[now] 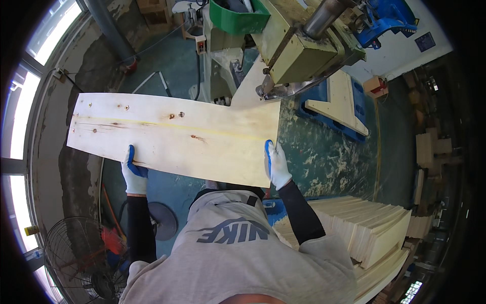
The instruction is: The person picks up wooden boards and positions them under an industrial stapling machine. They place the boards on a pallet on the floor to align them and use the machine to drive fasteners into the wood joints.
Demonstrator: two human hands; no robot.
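Note:
A wide, pale plywood panel (167,134) with knots and a faint yellow line lies level in front of my waist. Its narrower far part runs up beneath the head of a beige-green machine (298,55); I cannot tell whether that part is one piece with the rest. My left hand (134,173), in a white glove with blue coating, grips the panel's near edge on the left, thumb on top. At the right edge my right hand (277,164), gloved alike, holds the panel with its thumb on the upper face. The fingers of both hands are hidden below it.
Stacked plywood pieces (354,228) stand close on my right. Past the machine, cut boards (339,104) rest on a blue pallet (309,96). A wire-cage fan (83,258) is at lower left. A green bin (240,17) sits beside the machine.

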